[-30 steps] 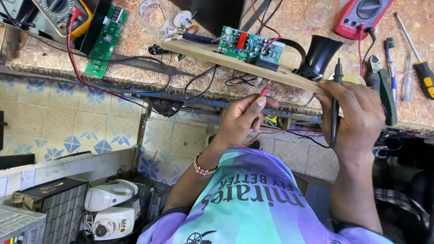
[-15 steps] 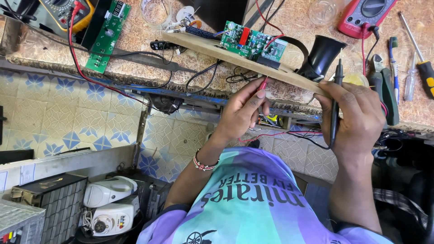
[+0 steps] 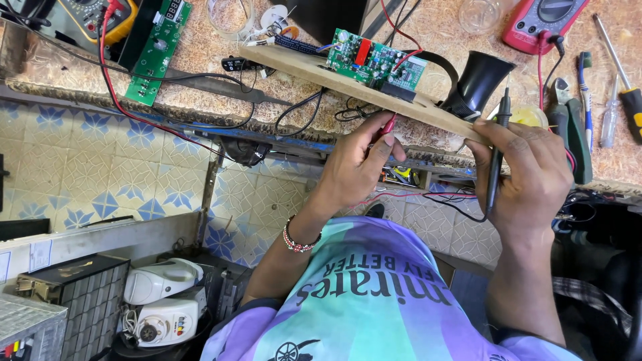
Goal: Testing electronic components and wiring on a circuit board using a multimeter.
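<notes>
Under the wooden board [image 3: 314,70], left hand [image 3: 358,167] pinches red probe [image 3: 386,125], right hand [image 3: 528,177] grips black probe [image 3: 496,154]

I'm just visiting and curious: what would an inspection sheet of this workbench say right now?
Surface: speckled countertop, crowded.
Job's things: green circuit board on a wooden plank; red probe; black probe.
Clutter: red multimeter, pliers, screwdrivers, second green board.
Hands: left hand pinches the red probe; right hand grips the black probe.
Cables: red lead, black wires.
Surroundings: patterned tiles, white appliances.
</notes>
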